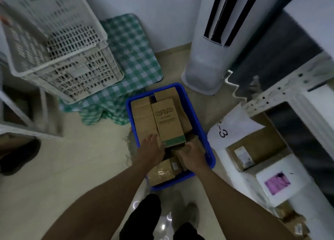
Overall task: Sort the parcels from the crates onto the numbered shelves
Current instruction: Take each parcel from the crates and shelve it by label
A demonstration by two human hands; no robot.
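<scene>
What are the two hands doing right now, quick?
Left hand: on the near left corner of the green-banded box; grip cannot be told.
Right hand: curled on that box's near right corner, holding it.
</scene>
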